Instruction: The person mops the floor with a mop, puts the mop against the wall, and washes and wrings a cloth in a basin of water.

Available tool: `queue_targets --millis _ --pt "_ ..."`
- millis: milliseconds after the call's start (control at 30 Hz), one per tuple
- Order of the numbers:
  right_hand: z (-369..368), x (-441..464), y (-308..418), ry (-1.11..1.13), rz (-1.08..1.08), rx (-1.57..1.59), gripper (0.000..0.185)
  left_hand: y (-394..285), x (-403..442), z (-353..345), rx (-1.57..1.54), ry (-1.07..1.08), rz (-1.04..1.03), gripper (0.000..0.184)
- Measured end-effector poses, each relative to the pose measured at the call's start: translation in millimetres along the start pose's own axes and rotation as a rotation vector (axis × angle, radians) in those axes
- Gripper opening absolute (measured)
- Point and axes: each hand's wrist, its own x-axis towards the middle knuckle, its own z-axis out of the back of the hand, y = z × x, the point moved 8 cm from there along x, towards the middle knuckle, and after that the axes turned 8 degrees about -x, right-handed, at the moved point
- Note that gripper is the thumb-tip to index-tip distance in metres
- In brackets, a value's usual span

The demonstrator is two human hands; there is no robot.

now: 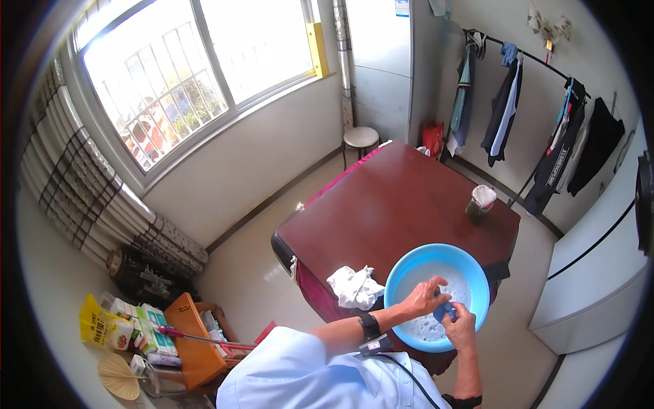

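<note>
A light-blue basin of sudsy water stands at the near edge of the dark red table. Over the water, my right hand grips a small crumpled blue thing that looks like cloth; its exact kind is unclear. My left hand reaches in from the left with bent fingers and thumb closed on the same blue piece, a black band on its wrist. White foam floats below both hands. Left of the basin, a bunched white cloth lies on the table.
On the reddish-brown table, a jar with a white cover stands beyond the basin. A round stool is by the far corner. Clothes hang on a rack at right. A wooden cabinet with packages stands at lower left.
</note>
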Motion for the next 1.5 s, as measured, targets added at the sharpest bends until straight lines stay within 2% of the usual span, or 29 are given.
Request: queue_targets --millis 67,200,233,333,467,533,600,667,733,867,933,1000,1067,1133,1167,1267,1467,1500 --pt "5 5 -10 -0.124 -0.015 -0.038 0.026 -6 -3 -4 0.069 0.044 0.037 0.047" --pt "21 7 -22 -0.383 0.018 -0.048 0.02 5 -12 -24 0.001 0.135 0.01 0.053" --pt "21 8 -30 -0.385 -0.016 0.003 0.022 11 -12 -28 0.009 0.112 0.036 0.047" --pt "28 10 -21 -0.409 0.002 0.128 0.025 25 -23 -49 -0.292 0.349 0.366 0.04" --pt "39 6 -8 -0.503 0.034 0.214 0.024 17 -28 -55 -0.302 0.41 0.403 0.038" --pt "42 4 -8 -0.548 0.048 0.193 0.024 18 -20 -47 -0.28 0.303 0.377 0.033" --pt "39 4 -18 -0.487 -0.025 0.233 0.024 30 -9 -41 -0.323 0.184 0.351 0.03" --pt "37 2 -8 -0.415 0.027 0.21 0.029 25 2 -28 -0.409 0.129 0.327 0.027" --pt "30 -1 5 -0.34 0.043 0.312 0.033 18 12 -26 -0.631 0.086 0.268 0.019" --pt "29 -1 14 -0.283 0.043 0.298 0.037 -14 18 -25 -0.838 0.01 0.204 0.014" --pt "38 -4 23 -0.305 0.087 0.533 0.037 -9 20 -32 -1.103 0.086 0.246 0.018" --pt "20 -1 -13 -0.207 -0.135 1.085 0.028 -12 21 -32 -1.402 0.166 0.3 0.023" --pt "24 3 -21 -0.267 -0.135 1.223 0.02 -16 18 -35 -1.531 0.295 0.293 0.03" --pt "35 3 -23 -0.353 -0.085 1.151 0.017 -13 17 -37 -1.62 0.342 0.327 0.033" --pt "40 3 -24 -0.394 -0.059 1.114 0.016 -11 16 -36 -1.489 0.235 0.403 0.037" --pt "58 0 -34 -0.539 -0.011 1.045 0.017 -6 16 -42 -1.582 0.16 0.452 0.039" --pt "92 -6 -48 -0.621 0.007 1.028 0.015 29 -1 -48 -1.342 0.081 0.659 0.044" --pt "96 -6 -50 -0.631 0.011 1.038 0.015 17 -6 -49 -1.352 0.138 0.716 0.047"
